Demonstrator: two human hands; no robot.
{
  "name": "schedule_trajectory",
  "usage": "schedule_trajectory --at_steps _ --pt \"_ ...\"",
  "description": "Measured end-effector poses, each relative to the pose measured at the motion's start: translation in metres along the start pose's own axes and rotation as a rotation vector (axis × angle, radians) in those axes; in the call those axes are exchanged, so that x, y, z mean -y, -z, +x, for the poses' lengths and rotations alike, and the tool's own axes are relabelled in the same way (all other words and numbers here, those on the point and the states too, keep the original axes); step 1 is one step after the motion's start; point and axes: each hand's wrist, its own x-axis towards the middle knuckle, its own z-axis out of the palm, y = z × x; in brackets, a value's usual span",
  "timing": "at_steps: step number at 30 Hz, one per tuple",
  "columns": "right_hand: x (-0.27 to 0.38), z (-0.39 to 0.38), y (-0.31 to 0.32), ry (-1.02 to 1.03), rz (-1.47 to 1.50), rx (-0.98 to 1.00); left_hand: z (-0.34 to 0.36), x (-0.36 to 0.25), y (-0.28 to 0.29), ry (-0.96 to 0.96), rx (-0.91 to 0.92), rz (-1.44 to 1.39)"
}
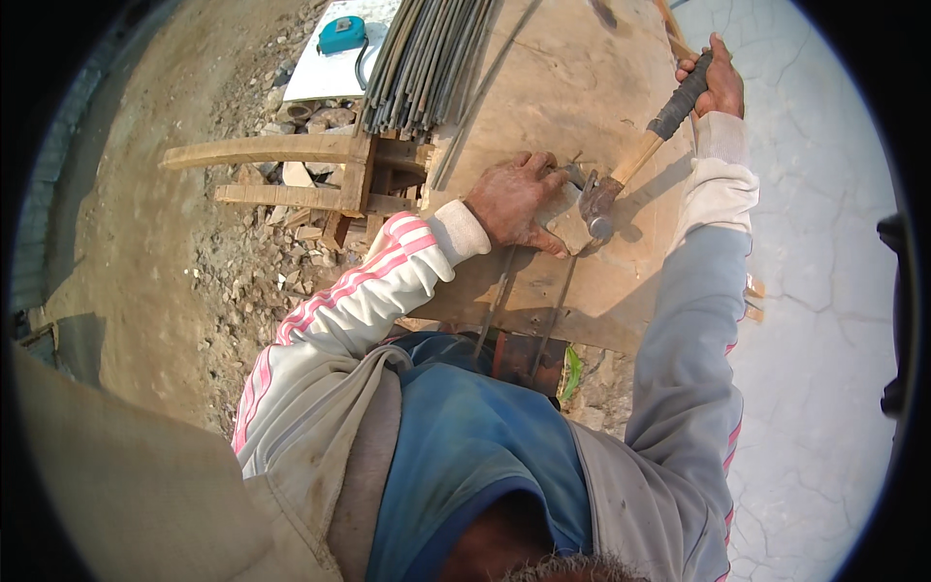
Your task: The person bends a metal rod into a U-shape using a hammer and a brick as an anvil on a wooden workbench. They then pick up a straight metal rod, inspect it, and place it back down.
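My right hand (720, 82) is closed round the far end of a hammer (640, 155) with a wooden handle wrapped in black. Its metal head (598, 206) is down by the board, just right of my left hand (519, 202). That hand lies over a thin metal rod (551, 315), fingers curled at the far side and thumb stretched toward the hammer head. Two lengths of rod run from the hand back over the near edge of the board toward my body. What lies under the palm is hidden. Small metal bits show beside the fingertips.
A brown wooden board (543, 97) is the work surface. At its left lie a bundle of metal rods (427, 63) and a teal tape measure (341, 35) on a white sheet (320, 78). A timber frame (281, 150) stands over rubble; cracked grey concrete (815, 291) is at right.
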Motion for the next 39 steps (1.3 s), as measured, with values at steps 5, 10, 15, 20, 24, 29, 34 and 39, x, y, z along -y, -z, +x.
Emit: schedule_trajectory --at_steps 5,10,15,20,24,29,34,39 --pt "0.003 0.014 0.015 -0.085 -0.066 -0.023 0.001 0.007 -0.006 -0.184 -0.238 0.180" --pt "-0.015 0.053 0.024 0.034 -0.133 -0.206 0.005 0.018 -0.016 -0.137 -0.060 -0.012" --pt "-0.010 0.048 0.022 0.158 -0.183 -0.179 0.000 0.020 -0.023 -0.126 -0.083 -0.057" --pt "-0.007 0.037 0.008 0.128 -0.187 -0.241 0.000 0.021 -0.019 -0.107 -0.041 -0.083" --pt "-0.003 0.030 0.012 0.161 -0.196 -0.251 -0.001 0.021 -0.021 -0.119 -0.077 -0.087" --pt "-0.002 0.034 0.020 0.149 -0.227 -0.258 -0.003 0.024 -0.032 -0.122 -0.127 -0.106" --pt "-0.012 0.044 0.001 0.133 -0.238 -0.207 -0.003 0.024 -0.033 -0.098 -0.157 -0.151" --pt "0.007 -0.019 -0.032 0.243 -0.328 -0.294 -0.004 0.021 -0.029 -0.090 -0.124 -0.135"
